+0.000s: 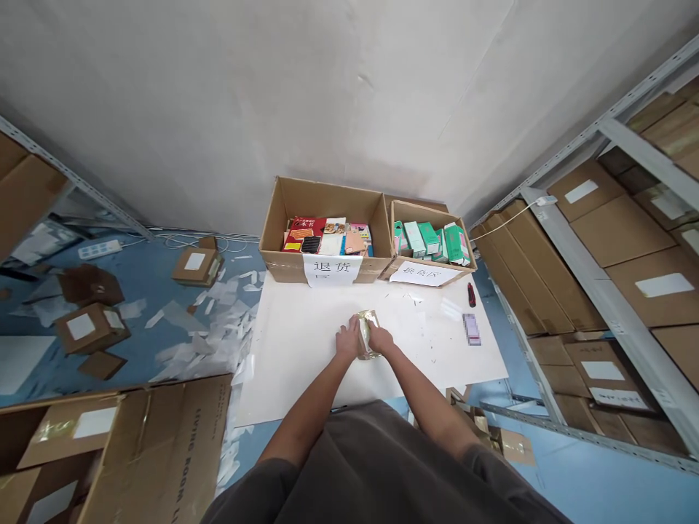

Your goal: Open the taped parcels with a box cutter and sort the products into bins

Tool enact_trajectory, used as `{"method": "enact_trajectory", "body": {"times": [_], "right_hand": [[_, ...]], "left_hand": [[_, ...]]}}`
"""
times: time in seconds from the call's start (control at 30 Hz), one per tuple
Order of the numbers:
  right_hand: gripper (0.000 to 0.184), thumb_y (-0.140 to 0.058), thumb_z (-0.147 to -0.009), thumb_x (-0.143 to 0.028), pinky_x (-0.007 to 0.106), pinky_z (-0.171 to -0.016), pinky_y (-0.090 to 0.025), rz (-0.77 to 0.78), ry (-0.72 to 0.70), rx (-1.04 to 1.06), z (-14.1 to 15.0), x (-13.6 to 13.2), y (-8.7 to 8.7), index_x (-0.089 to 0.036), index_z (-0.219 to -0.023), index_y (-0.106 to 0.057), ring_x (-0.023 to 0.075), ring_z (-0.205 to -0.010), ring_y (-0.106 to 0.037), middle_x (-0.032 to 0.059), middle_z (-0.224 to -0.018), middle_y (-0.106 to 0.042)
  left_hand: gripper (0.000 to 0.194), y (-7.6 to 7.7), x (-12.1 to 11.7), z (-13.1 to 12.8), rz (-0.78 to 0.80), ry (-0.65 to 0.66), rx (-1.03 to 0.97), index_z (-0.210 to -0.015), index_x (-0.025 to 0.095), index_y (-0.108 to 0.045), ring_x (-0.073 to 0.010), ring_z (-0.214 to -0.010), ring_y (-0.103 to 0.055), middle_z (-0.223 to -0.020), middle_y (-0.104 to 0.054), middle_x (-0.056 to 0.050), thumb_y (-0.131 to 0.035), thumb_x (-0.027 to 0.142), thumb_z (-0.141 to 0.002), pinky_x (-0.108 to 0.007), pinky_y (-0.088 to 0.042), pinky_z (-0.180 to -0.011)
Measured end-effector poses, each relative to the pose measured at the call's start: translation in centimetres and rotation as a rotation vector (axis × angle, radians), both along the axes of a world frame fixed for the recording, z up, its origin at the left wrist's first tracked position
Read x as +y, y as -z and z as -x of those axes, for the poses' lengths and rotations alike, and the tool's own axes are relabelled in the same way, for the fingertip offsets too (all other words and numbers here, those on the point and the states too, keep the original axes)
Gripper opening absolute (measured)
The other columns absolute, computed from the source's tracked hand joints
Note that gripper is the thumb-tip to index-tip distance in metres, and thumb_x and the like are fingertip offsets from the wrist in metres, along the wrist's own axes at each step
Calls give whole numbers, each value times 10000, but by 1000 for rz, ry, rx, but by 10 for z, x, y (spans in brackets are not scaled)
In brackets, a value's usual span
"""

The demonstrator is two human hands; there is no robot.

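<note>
A small pale gold box (367, 329) lies on the white sheet (306, 364) on the floor in front of me. My left hand (348, 340) rests against its left side, fingers curled round it. My right hand (379, 340) grips it from the right. Beyond the box stand two open cardboard cartons, each with a paper label on the front. The left carton (278, 225) holds books and flat packets. The right carton (407, 262) holds green and white boxes.
A red-handled cutter (471, 294) and a small purple packet (472, 329) lie on the sheet at right. Torn plastic scraps (218, 320) and small brown parcels (90, 327) litter the blue floor at left. Shelves of cartons (611, 247) run along the right. A large open carton (164, 444) sits near left.
</note>
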State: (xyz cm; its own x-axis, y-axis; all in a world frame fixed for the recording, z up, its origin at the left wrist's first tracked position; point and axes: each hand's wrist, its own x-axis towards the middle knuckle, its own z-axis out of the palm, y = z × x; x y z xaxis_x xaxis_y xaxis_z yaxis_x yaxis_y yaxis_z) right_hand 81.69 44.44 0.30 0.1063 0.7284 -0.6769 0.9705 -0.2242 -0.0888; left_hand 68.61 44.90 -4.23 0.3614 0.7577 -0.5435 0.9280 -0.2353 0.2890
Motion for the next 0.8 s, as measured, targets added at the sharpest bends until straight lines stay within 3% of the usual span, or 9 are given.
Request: {"method": "enact_trajectory", "body": {"times": [0.13,0.27,0.33,0.43,0.63,0.73,0.8], "right_hand": [[900,-731,-830,-204,344,-795,-537,27,15,-2,5,-8,-12,-250,-1613,-289,320,-1089,-721,155,-1216,-728],[703,-704,-874,-274,333,-673,-561,93,53,48,2,-27,-28,-229,-1516,-420,291,-850,-769,154,-1135,-742],[592,-634,-907,-234,320,-594,-559,146,69,74,-2,-42,-35,-230,-1471,-455,253,-694,-759,148,-1107,-743],[569,-582,-885,-121,291,-528,-548,213,62,63,-7,-66,-41,-233,-1433,-476,209,-579,-728,139,-1083,-743],[587,-583,-853,-78,276,-511,-543,219,43,81,-13,-83,-48,-225,-1414,-493,189,-549,-705,124,-1033,-742],[538,-585,-857,-101,293,-542,-548,259,40,134,-35,-89,-51,-247,-1373,-543,193,-569,-712,133,-1124,-730],[552,-574,-884,-128,301,-630,-557,195,76,155,-56,-97,-49,-278,-1412,-523,216,-686,-747,120,-1153,-733]], "left_hand": [[1255,2,1,1,-11,12,14,-1649,395,-163,-458,-1354,-396,-1764,42,38,-833,639,-616,-496,-495,-965],[1309,4,2,-1,7,-3,25,-1654,387,-153,-479,-1382,-361,-1765,23,30,-854,621,-573,-490,-496,-957],[1334,6,3,-4,11,-14,20,-1653,389,-153,-492,-1401,-336,-1766,10,20,-865,610,-547,-491,-492,-964],[1329,9,3,-7,-3,-26,7,-1651,397,-157,-500,-1437,-288,-1765,-1,26,-867,591,-545,-505,-478,-999],[1344,6,2,-13,-1,-38,33,-1653,404,-133,-499,-1489,-211,-1764,3,51,-871,562,-541,-498,-477,-1018],[1351,3,2,-14,6,-34,77,-1656,401,-110,-485,-1486,-234,-1764,6,49,-864,581,-549,-488,-482,-1022],[1360,2,2,-15,8,-29,92,-1659,392,-94,-472,-1474,-269,-1765,7,35,-865,584,-554,-479,-488,-1017]]}}
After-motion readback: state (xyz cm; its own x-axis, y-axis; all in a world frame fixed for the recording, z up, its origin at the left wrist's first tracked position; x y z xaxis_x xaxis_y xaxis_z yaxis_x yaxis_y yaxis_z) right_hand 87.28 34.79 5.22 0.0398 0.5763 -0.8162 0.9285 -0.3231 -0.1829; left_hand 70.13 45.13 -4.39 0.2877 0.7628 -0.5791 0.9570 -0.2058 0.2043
